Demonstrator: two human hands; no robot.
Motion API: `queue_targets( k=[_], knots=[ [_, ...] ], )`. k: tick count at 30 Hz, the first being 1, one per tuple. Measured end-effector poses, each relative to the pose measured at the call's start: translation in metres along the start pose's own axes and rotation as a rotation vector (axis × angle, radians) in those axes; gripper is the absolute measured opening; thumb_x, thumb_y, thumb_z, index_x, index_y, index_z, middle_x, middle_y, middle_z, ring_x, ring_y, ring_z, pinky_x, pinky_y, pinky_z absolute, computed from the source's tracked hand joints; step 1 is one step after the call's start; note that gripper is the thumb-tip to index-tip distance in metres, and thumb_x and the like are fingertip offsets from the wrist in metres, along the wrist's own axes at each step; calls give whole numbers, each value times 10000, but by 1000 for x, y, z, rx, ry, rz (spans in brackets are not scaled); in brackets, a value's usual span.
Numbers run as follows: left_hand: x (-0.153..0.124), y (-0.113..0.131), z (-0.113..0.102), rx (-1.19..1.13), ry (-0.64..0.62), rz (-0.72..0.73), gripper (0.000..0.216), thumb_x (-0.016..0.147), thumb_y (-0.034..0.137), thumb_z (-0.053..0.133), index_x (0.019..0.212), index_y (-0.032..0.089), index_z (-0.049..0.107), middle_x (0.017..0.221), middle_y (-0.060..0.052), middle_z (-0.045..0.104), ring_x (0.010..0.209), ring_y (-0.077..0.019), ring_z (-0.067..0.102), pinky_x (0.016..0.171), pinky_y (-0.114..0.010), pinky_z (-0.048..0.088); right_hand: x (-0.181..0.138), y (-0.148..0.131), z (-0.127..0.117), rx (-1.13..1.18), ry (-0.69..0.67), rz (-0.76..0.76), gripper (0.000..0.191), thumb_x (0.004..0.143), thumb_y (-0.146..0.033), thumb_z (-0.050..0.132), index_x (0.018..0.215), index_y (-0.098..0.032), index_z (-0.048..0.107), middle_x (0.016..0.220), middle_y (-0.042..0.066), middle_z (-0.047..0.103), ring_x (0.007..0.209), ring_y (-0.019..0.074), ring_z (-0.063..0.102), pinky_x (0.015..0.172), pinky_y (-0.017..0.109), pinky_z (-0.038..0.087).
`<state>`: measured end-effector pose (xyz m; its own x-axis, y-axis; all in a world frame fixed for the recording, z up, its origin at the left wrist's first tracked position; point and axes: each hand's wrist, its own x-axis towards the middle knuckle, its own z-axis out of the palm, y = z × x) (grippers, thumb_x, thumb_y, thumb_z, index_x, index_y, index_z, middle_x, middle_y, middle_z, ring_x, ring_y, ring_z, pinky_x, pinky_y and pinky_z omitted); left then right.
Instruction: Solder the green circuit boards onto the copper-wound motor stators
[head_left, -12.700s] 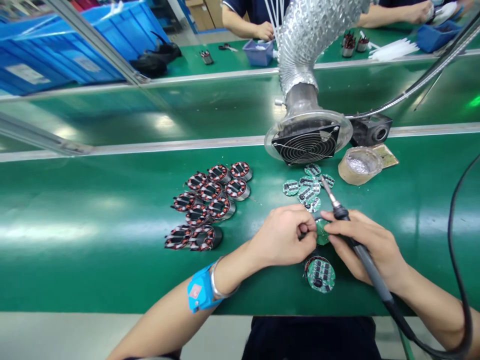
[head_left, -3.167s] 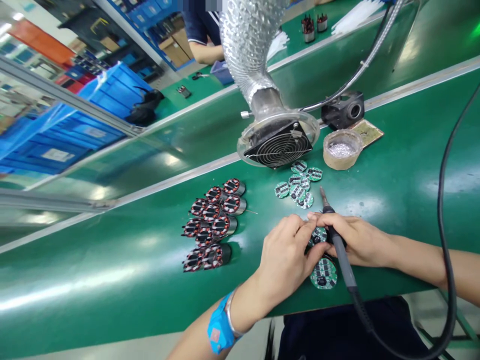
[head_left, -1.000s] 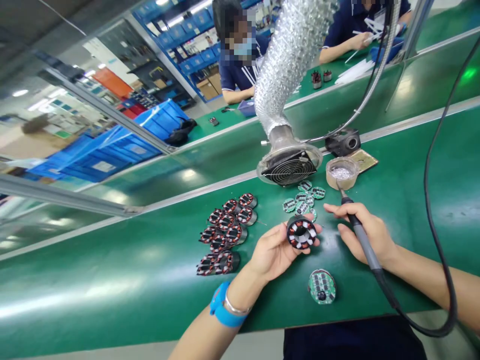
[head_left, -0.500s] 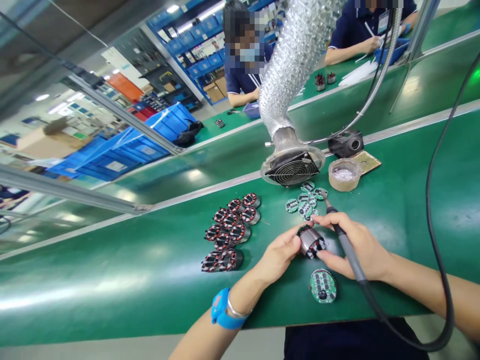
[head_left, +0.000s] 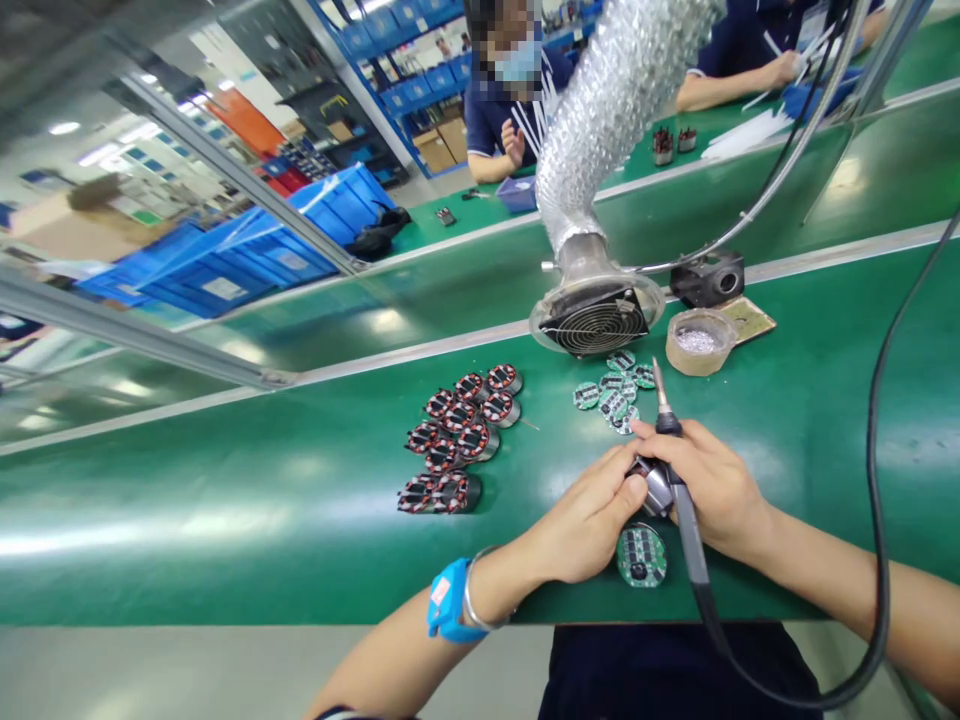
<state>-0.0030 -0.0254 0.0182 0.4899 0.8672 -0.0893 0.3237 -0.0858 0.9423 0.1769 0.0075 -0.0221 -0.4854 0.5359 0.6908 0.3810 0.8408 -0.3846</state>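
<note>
A metal-sided motor stator (head_left: 657, 492) is held between my two hands, much of it covered by fingers. My left hand (head_left: 589, 520) grips it from the left, thumb on its side. My right hand (head_left: 720, 490) is closed around a soldering iron (head_left: 691, 540), and its fingers also reach the stator. The iron's bare tip points up and away, apart from the stator. Just below my hands, a round green circuit board (head_left: 642, 556) lies near the table edge. Beyond them is a loose pile of smaller round circuit boards (head_left: 615, 388).
Several stators (head_left: 459, 415) stand grouped on the left. A fume extractor fan (head_left: 596, 322) hangs from a foil duct (head_left: 600, 130) ahead. A tub of metal shavings (head_left: 699, 342) and a black iron holder (head_left: 706, 280) stand behind right. The iron's cable (head_left: 874, 480) loops on the right.
My hands have drawn closer together around the stator, which is turned and more covered. The iron stands more upright. Across the bench, a co-worker's hand has come up beside white strips.
</note>
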Motion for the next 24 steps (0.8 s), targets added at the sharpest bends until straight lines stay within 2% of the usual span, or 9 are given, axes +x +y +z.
queue_targets(
  k=[3,7,11,13,15,17,19,22,24],
  knots=[
    [-7,-4,-9,99,2,-2,494,1007,359,339,1451,142,353,1419,-133,458,1307,-237,423,1146,-412,303,-2,5,-4,13,-42,-25,316,873,-143,544,1186,-133,510,1141,173,672,949,273,615,784,420,568],
    [-25,-14,-27,389,18,-31,508,984,273,375,1472,169,281,1414,-140,410,1307,-242,397,1135,-436,315,-1,16,-15,84,-79,-19,398,765,-128,602,1155,-130,522,1227,175,636,987,284,605,825,447,555],
    [-36,-3,-33,548,-189,-17,671,855,137,497,1476,238,265,1366,-122,417,1238,-248,444,1059,-432,411,5,20,-22,46,54,61,359,765,-68,580,1111,-151,536,1174,153,671,992,259,632,847,409,551],
    [-37,9,-25,598,-295,32,807,749,192,640,1466,301,284,1412,-114,358,1266,-293,414,1036,-459,434,5,20,-23,24,85,89,335,774,-60,588,1089,-164,544,1154,141,684,970,245,651,841,388,552],
    [-34,18,-12,691,-341,71,844,672,335,757,1419,329,364,1443,-122,312,1277,-368,380,1003,-527,447,3,21,-24,4,100,113,336,779,-71,607,1093,-175,548,1149,129,690,965,244,663,845,388,549],
    [-30,20,3,830,-328,63,706,696,465,761,1322,304,476,1396,-139,369,1229,-406,402,915,-561,490,-2,24,-26,-24,99,140,349,786,-88,622,1112,-190,547,1152,115,692,973,250,668,852,398,544],
    [-27,16,14,930,-327,35,552,756,502,713,1227,273,537,1269,-138,477,1159,-402,444,810,-528,537,-6,28,-28,-52,94,150,351,794,-107,634,1122,-201,551,1154,104,693,966,253,672,849,404,540],
    [-31,12,6,915,-326,27,482,779,526,681,1167,266,562,1102,-103,554,1080,-358,482,769,-453,544,-11,33,-31,-72,100,153,333,805,-147,650,1122,-206,567,1155,89,694,967,254,676,833,388,541],
    [-39,15,-18,861,-236,0,494,759,548,696,1154,278,571,1093,-79,564,1057,-312,492,809,-407,522,-13,36,-34,-106,117,183,317,815,-176,658,1120,-218,580,1156,70,694,994,251,672,835,368,539]
  ],
)
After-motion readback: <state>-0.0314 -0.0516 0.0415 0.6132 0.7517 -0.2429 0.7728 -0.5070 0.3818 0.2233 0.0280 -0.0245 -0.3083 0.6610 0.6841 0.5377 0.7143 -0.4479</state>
